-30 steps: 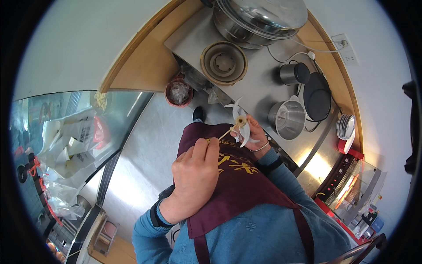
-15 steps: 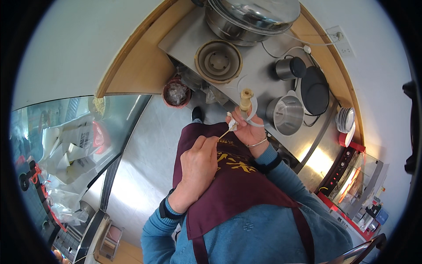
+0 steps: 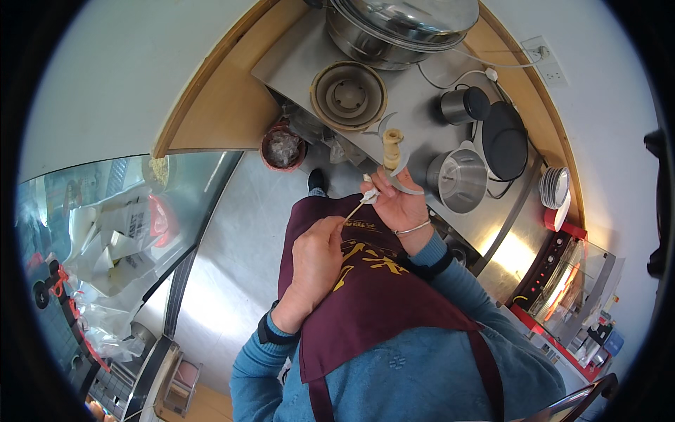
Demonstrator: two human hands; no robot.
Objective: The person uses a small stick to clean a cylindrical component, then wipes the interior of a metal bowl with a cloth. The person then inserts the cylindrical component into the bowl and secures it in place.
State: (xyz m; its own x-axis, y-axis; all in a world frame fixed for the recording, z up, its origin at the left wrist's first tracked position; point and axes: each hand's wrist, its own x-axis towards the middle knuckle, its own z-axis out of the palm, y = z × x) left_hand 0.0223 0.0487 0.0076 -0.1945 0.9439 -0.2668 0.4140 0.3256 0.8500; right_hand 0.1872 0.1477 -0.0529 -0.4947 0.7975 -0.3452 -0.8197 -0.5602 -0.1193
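In front of the dark red apron, my left hand [image 3: 314,261] pinches a thin wooden stick [image 3: 355,210], which points up and to the right. A crumpled white scrap, tissue-like [image 3: 369,196], is at the stick's far tip, beside the fingers of my right hand [image 3: 402,214]. That right hand is closed round a food processor blade [image 3: 392,149], a beige hub with curved metal blades. The hub stands up above the fingers, and its lower end is hidden in the hand. Right of this hand, a steel processor bowl [image 3: 460,184] with a post inside rests on the counter.
The steel counter [image 3: 415,91] carries a large lidded pot [image 3: 401,35], a round brown bowl [image 3: 348,97], a black-topped motor unit [image 3: 464,107] and a black round lid [image 3: 504,141]. Stacked dishes [image 3: 554,186] stand at right. Below the counter sits a lined bin [image 3: 283,149]. A glass case [image 3: 126,232] is at left.
My left hand has moved slightly left and down with the stick. In my right hand the blade has tilted a little, its hub now leaning more to the left.
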